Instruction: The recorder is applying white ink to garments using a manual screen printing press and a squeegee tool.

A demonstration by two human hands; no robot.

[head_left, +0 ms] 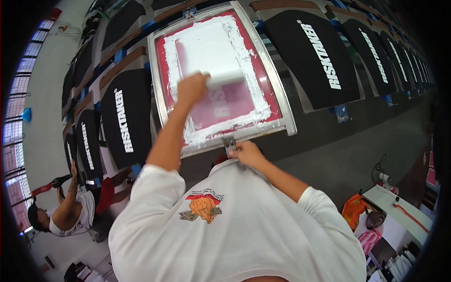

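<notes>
A screen-printing frame with pale metal sides lies before me, its magenta mesh bordered by thick white ink. My left hand is closed around one end of a squeegee, which lies across the mesh; both are smeared by motion. White ink covers the mesh beyond the squeegee, while pale lettering shows faintly on the nearer side. At the frame's near edge, my right hand pinches a small metal bracket between thumb and fingers.
Black fabric panels with white lettering lie on boards at the right and left, in long rows. A co-worker is at the lower left, holding a dark tool. A white table and an orange bag stand at the lower right.
</notes>
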